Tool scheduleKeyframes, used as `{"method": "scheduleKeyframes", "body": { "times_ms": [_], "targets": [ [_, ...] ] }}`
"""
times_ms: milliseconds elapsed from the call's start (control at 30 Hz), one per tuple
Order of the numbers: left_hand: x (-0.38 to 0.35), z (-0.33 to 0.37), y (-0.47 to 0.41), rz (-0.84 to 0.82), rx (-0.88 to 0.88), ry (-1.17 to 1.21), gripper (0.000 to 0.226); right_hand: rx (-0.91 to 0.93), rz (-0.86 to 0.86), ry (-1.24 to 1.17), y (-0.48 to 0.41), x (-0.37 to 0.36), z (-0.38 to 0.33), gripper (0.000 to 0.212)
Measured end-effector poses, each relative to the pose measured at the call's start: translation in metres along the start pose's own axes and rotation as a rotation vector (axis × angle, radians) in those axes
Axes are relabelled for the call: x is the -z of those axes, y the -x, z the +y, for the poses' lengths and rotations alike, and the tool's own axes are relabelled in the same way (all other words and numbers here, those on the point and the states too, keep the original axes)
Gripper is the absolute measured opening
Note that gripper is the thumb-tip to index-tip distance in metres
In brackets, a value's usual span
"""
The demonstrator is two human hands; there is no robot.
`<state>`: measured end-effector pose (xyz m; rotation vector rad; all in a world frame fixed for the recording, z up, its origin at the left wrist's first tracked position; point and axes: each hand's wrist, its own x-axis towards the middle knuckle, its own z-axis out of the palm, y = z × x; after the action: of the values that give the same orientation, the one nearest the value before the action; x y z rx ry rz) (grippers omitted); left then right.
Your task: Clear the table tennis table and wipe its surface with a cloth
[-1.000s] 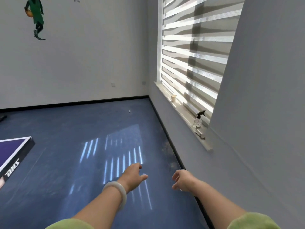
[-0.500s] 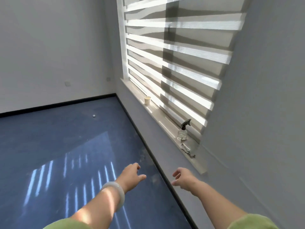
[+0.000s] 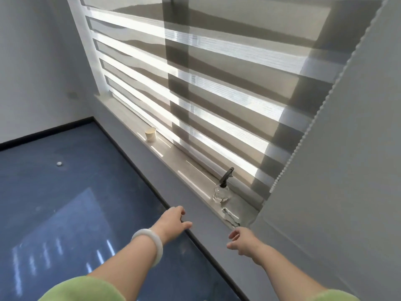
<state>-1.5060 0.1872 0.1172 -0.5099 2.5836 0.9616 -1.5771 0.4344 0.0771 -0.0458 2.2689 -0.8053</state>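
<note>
Left hand point(image 3: 173, 222), right hand point(image 3: 245, 241) nearer windowsill point(image 3: 173, 153) — spray bottle point(image 3: 221, 191) beyond

Left hand point(image 3: 172, 222), right hand point(image 3: 244, 241), spray bottle point(image 3: 221, 192) on windowsill point(image 3: 173, 157)

Clear glossy spray bottle point(image 3: 221, 193) with matt black plastic top point(image 3: 226, 176); paper cup point(image 3: 150, 134); smooth pale sill point(image 3: 173, 156); sheer cloth blind point(image 3: 217, 94); faintly glossy floor point(image 3: 65, 213).

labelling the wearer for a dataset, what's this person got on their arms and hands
Light green, soft-looking sleeves, left sleeve and right sleeve, stop near the elbows. A thick, smooth white bangle circles the left wrist. The left hand and right hand are ungloved; the right wrist wears nothing.
</note>
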Motion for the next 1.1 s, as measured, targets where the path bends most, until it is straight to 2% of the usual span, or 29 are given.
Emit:
{"method": "scheduleKeyframes", "body": {
  "times_ms": [233,400,567,667,867,967,1100],
  "targets": [
    [0.006,0.002,-0.078,-0.044,0.036,-0.023,0.048,-0.060,0.053,-0.125,-0.077,0.019,-0.023,0.018],
    [-0.008,0.007,-0.119,-0.145,0.033,-0.002,0.048,-0.141,0.098,-0.131,-0.107,0.023,-0.022,0.016],
    [-0.020,0.021,-0.175,-0.240,-0.003,-0.019,0.051,-0.235,0.224,-0.149,-0.152,0.040,-0.023,0.040],
    [-0.026,0.028,-0.194,-0.252,-0.053,0.002,0.046,-0.252,0.332,-0.074,-0.170,0.046,-0.021,0.049],
    [-0.041,0.032,-0.235,-0.305,-0.059,-0.010,0.047,-0.266,0.451,0.140,-0.197,0.032,0.000,0.048],
    [-0.044,0.031,-0.246,-0.309,-0.084,-0.027,0.052,-0.291,0.488,0.169,-0.198,0.022,0.004,0.047],
    [-0.048,0.032,-0.254,-0.289,-0.166,-0.001,0.074,-0.322,0.505,0.144,-0.194,0.013,0.010,0.035]
  ]
}}
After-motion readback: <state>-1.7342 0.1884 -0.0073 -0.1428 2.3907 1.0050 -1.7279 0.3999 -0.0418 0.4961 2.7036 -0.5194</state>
